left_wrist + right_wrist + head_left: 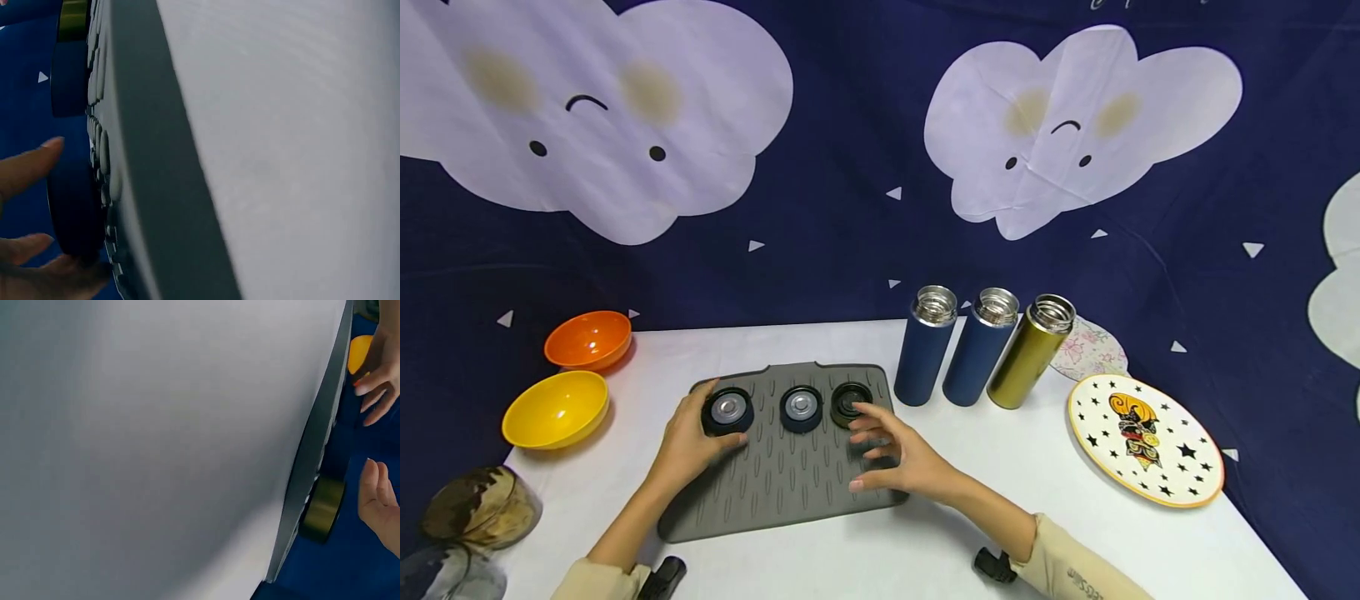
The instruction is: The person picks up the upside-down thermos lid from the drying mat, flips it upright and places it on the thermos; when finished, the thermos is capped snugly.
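Observation:
Three bottle lids lie on a grey ridged mat [790, 492], their inner sides facing up. My left hand [688, 437] is spread around the left navy lid [728, 408], fingers along its far left side and thumb near its front right. In the left wrist view that lid [76, 209] sits beside the separated thumb and fingers. The middle navy lid [801, 408] has nothing touching it. My right hand [902, 454] is held with parted, slightly bent fingers, fingertips close by the olive lid [842, 404]. In the right wrist view, a gap shows between that hand and the olive lid [323, 509].
Behind the mat's right side stand two navy bottles [921, 354] [977, 354] and an olive bottle [1026, 358], all uncapped. A star-patterned plate [1172, 425] lies right. Orange [587, 342] and yellow bowls [553, 412] are left, with jars [490, 508] nearer.

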Motion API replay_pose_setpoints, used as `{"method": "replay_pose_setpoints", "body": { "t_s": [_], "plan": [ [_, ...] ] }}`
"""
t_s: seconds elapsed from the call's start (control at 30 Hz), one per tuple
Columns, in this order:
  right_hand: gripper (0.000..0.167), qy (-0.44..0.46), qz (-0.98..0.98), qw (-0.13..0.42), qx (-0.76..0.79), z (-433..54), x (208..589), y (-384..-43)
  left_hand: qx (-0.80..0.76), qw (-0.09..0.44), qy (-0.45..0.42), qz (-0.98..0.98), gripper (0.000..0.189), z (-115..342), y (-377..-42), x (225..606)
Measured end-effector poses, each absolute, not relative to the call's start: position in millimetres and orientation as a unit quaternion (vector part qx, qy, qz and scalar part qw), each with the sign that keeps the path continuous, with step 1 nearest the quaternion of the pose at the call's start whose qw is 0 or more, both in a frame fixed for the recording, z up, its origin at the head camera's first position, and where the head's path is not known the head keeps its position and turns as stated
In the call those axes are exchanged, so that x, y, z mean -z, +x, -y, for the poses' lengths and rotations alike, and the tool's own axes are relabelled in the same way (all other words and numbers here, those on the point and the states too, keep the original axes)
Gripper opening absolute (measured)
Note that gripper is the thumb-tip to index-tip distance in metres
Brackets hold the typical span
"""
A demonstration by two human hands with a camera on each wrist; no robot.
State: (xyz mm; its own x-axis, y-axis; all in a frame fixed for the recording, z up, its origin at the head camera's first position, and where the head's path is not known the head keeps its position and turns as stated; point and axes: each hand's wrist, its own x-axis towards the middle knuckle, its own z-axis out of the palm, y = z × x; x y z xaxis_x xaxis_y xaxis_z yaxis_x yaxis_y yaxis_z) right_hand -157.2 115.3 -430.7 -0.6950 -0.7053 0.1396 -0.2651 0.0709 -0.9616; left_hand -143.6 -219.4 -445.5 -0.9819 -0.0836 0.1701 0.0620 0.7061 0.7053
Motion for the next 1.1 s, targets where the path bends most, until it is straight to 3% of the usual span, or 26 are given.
{"method": "replay_pose_setpoints", "body": {
  "t_s": [0.1, 0.23, 0.6, 0.87, 1.1],
  "plan": [
    [0.090, -0.338, -0.690, 0.208, 0.605, -109.9, 430.6, -155.8, 0.362, 0.061, 0.019, 0.930, 0.093, 217.7, -147.3, 446.2],
    [0.087, -0.319, -0.668, 0.239, 0.629, -103.5, 428.6, -153.2, 0.345, 0.053, 0.031, 0.937, 0.087, 217.2, -152.2, 447.2],
    [0.076, -0.253, -0.627, 0.313, 0.666, -93.0, 420.6, -143.8, 0.415, 0.209, 0.007, 0.886, 0.075, 178.4, -132.3, 428.0],
    [0.075, -0.213, -0.612, 0.313, 0.695, -88.5, 416.2, -138.4, 0.440, 0.200, -0.076, 0.872, 0.077, 127.9, -102.6, 408.4],
    [0.069, -0.204, -0.577, 0.300, 0.732, -88.5, 415.7, -137.5, 0.417, 0.224, -0.144, 0.869, 0.078, 103.4, -91.1, 407.0]
  ]
}}
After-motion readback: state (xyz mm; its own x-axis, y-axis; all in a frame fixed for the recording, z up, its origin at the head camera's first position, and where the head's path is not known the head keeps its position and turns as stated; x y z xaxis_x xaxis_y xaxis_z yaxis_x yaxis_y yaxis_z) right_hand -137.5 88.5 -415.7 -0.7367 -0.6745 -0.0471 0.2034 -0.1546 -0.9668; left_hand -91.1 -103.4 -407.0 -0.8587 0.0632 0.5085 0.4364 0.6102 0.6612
